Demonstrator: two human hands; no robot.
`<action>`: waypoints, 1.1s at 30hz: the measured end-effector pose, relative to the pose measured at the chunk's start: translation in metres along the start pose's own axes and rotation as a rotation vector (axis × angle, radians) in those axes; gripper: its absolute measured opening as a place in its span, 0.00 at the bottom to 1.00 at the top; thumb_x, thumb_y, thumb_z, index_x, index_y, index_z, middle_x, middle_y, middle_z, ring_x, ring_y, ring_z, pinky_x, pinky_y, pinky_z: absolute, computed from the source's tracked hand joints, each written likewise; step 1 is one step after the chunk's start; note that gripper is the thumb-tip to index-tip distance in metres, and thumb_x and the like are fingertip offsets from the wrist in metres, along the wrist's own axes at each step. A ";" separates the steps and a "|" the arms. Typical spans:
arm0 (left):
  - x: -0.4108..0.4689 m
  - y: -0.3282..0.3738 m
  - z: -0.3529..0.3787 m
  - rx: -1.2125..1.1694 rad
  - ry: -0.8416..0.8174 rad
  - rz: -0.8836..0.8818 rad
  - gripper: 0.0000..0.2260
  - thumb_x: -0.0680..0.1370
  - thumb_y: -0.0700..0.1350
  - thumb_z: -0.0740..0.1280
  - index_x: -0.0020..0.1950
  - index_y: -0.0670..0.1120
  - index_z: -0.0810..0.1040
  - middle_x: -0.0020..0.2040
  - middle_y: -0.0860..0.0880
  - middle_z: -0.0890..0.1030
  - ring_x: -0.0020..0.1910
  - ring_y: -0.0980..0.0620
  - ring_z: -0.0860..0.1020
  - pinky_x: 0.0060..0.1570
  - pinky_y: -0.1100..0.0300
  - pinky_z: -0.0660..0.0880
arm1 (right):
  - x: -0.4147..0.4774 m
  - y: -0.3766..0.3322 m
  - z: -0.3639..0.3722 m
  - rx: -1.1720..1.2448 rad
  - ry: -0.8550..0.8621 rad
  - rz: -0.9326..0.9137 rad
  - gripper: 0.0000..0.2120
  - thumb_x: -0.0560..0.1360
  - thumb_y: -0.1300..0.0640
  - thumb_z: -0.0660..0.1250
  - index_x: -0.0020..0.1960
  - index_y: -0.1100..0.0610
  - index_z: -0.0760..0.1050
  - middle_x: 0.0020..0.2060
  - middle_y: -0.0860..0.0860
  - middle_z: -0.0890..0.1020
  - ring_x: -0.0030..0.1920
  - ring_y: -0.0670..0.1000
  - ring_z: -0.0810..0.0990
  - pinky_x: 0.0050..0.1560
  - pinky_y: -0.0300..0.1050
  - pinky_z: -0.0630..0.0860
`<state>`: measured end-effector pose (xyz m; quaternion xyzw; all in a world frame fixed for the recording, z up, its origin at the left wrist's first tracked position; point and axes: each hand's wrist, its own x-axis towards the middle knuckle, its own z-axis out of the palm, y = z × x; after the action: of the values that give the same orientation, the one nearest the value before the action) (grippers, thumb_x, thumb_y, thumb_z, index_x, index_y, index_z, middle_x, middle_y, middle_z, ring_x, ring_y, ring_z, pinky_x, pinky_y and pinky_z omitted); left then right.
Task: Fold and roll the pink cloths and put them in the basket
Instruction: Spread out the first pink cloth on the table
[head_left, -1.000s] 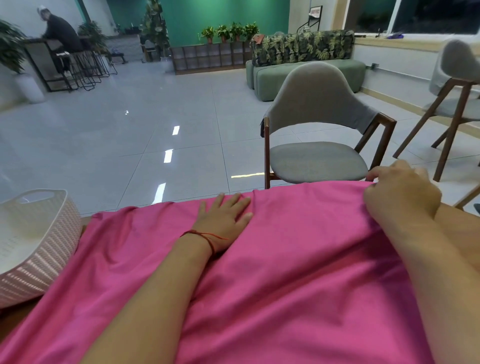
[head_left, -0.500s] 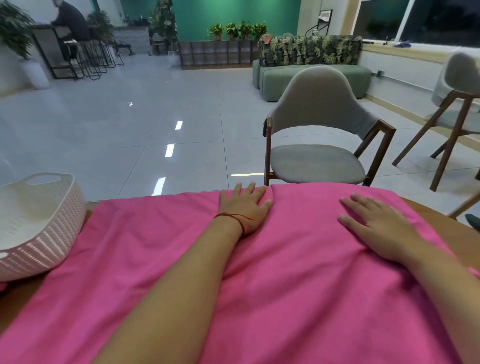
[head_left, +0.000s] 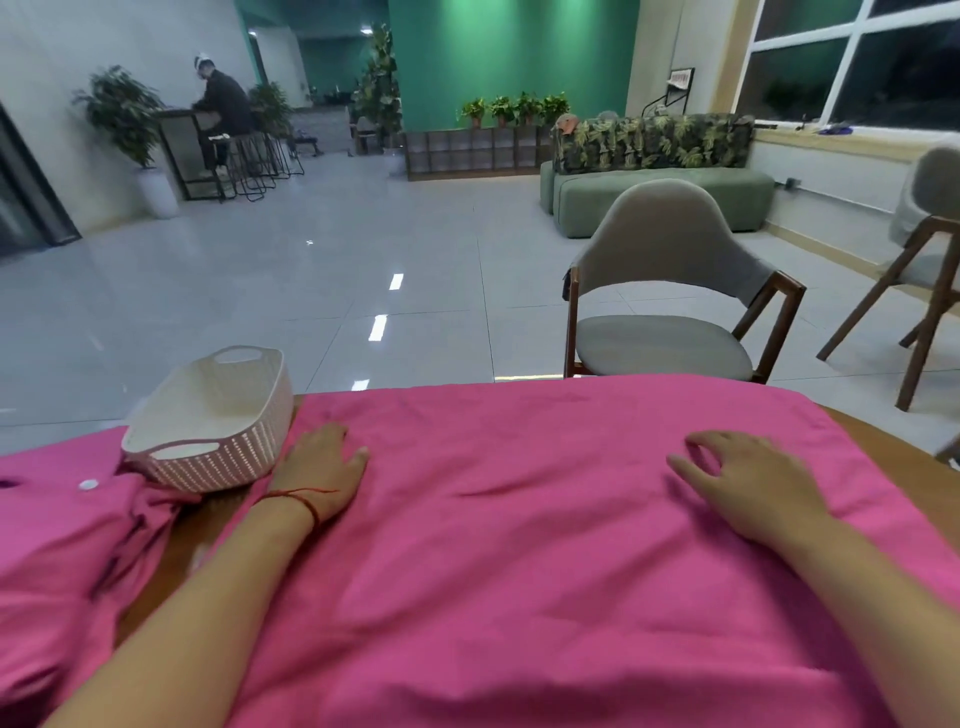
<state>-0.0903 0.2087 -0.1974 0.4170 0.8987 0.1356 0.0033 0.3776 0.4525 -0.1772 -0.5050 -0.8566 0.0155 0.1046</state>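
Left hand (head_left: 318, 474) now beside basket (head_left: 221, 460), right hand (head_left: 750, 488) on pink cloth (head_left: 519, 571)

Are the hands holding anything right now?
No, nothing is held. The left hand and right hand rest open on top of the pink cloth.

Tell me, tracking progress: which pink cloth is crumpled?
The left cloth, by the basket; the flat cloth lies under the left hand and right hand.
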 end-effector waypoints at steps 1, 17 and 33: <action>-0.005 -0.008 -0.002 -0.040 0.014 -0.029 0.28 0.83 0.57 0.62 0.78 0.43 0.68 0.76 0.40 0.72 0.75 0.39 0.70 0.77 0.47 0.63 | -0.007 -0.009 0.004 -0.022 -0.036 -0.013 0.37 0.76 0.20 0.49 0.76 0.38 0.71 0.77 0.43 0.73 0.74 0.54 0.72 0.74 0.59 0.68; 0.004 -0.044 -0.027 -0.201 0.003 -0.200 0.32 0.79 0.54 0.67 0.79 0.41 0.64 0.76 0.37 0.70 0.74 0.36 0.71 0.76 0.45 0.66 | -0.025 -0.027 0.011 -0.045 -0.185 -0.031 0.41 0.76 0.20 0.41 0.85 0.35 0.47 0.86 0.45 0.51 0.85 0.56 0.52 0.81 0.67 0.52; -0.029 -0.019 -0.008 0.059 -0.182 0.050 0.33 0.83 0.70 0.47 0.85 0.59 0.51 0.86 0.54 0.48 0.85 0.47 0.47 0.81 0.41 0.47 | -0.019 -0.027 0.009 -0.037 -0.254 -0.057 0.44 0.73 0.18 0.39 0.85 0.34 0.44 0.87 0.46 0.47 0.86 0.57 0.48 0.81 0.70 0.47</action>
<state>-0.0865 0.1733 -0.1978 0.4498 0.8876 0.0708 0.0694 0.3615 0.4233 -0.1858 -0.4763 -0.8771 0.0607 -0.0137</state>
